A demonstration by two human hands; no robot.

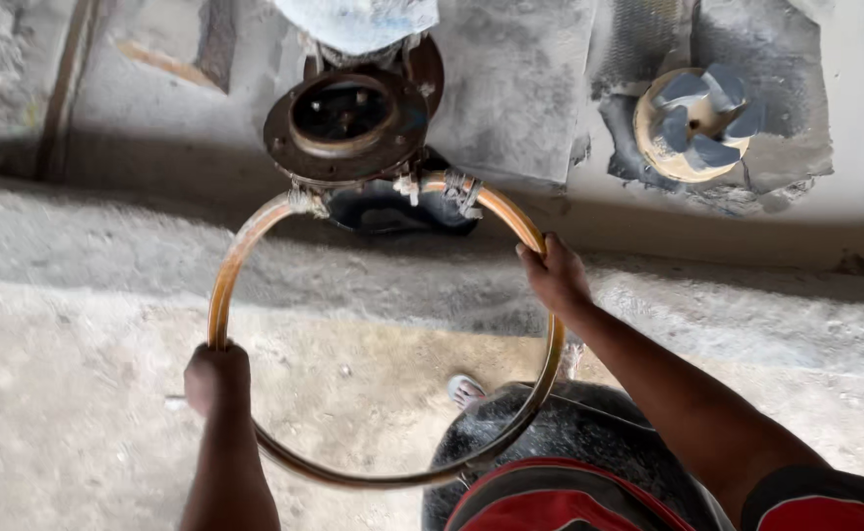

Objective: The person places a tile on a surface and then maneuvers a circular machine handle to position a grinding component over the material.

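1. While both hands grip the same loop of hose, the left hand [217, 377] is clenched in a fist around the hose's left side, low on the curve, with the knuckles facing up toward the camera.
2. On the other side, the right hand [555, 275] is wrapped over the upper right stretch of the loop, fingers curled round it and the forearm running down to the lower right corner of the view.
3. That translucent amber hose [373, 479] forms a nearly full circle, held up above the concrete floor [78, 413]; its bottom arc passes in front of the person's dark trouser knee [569, 442].
4. Both ends of the hose meet at the top of the circle, where they join fittings with metal clamps [459, 190] on the underside of a rusty round flange [345, 123].
5. A dark opening ringed by a brass-coloured collar sits in the middle of the flange, and a pale cloth-like wrap [358, 20] lies just above it at the top edge of the view.
6. Well to the right, on a raised grey ledge [510, 88], lies a small impeller [699, 123] with blue-grey blades on a tan disc.
7. A light-coloured shoe tip [465, 389] shows on the floor inside the loop, beside the knee.
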